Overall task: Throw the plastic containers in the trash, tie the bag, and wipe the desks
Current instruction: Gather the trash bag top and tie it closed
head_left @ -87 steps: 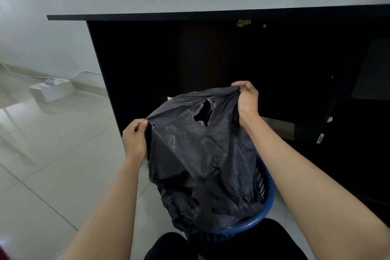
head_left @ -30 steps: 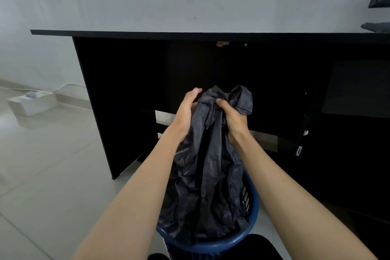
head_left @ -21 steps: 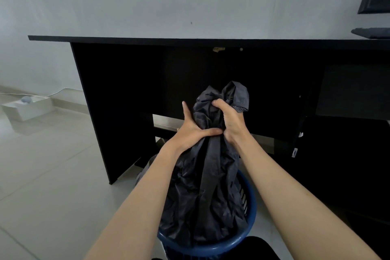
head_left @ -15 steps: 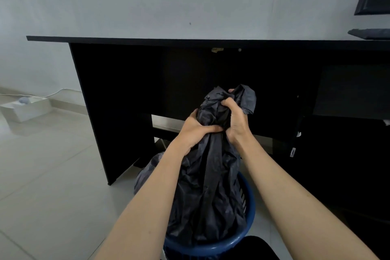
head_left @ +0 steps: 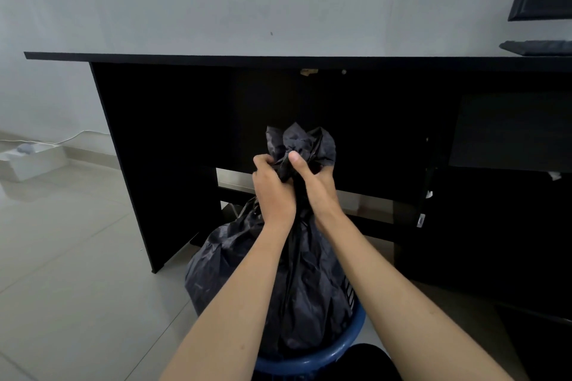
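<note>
Now we hold the crumpled black plastic trash bag point(head_left: 297, 281) by its gathered neck. Our left hand point(head_left: 272, 192) grips the neck from the left, and our right hand point(head_left: 318, 185) pinches it just beside, thumb up. The bag sits in the round blue plastic bin point(head_left: 309, 359) before the black wooden desk point(head_left: 185, 56). We judge the containers are inside, though hidden; the knot is not made, and wiping is left.
</note>
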